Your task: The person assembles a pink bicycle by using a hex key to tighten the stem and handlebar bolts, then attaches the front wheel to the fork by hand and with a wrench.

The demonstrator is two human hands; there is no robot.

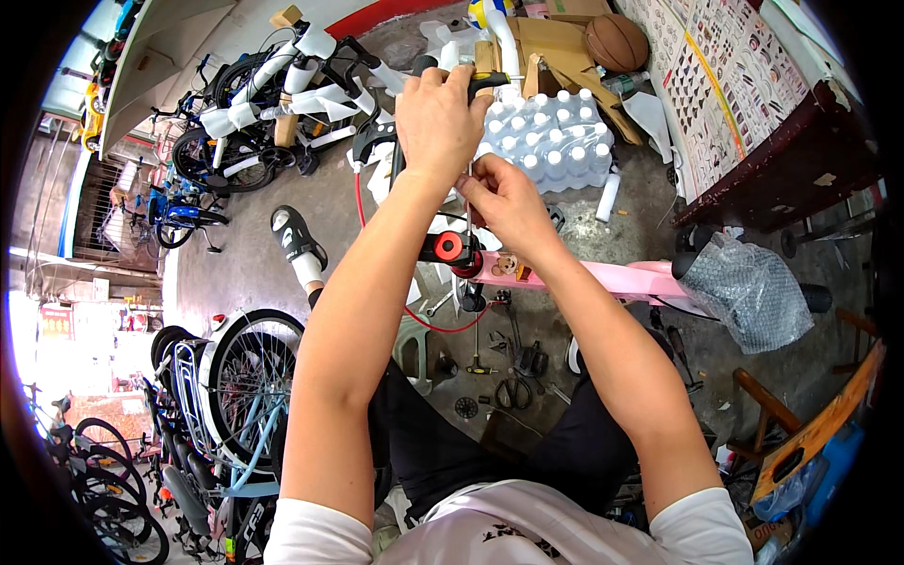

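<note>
My left hand (438, 122) is closed on the yellow-and-black handle of a T-handle hex wrench (490, 81), above a bicycle's black handlebar (396, 162). Just below it, my right hand (511, 202) pinches at the wrench's slim metal shaft; its fingertips are partly hidden. Under both hands lies the stem, with a round red cap (449, 247). A pink bicycle frame (574, 277) runs off to the right, its far end in bubble wrap (744, 292). A red cable (443, 329) loops below the stem, and a brake lever (369, 141) sits left of my left wrist.
Shrink-wrapped bottles (546, 141) stand beyond my hands, with cardboard (565, 47) and a basketball (617, 42) behind. Tools and pedals (532, 362) lie on the floor near my knees. Bicycles (250, 377) crowd the left; a wooden chair (819, 424) stands right. Someone's sandalled foot (298, 240) is left.
</note>
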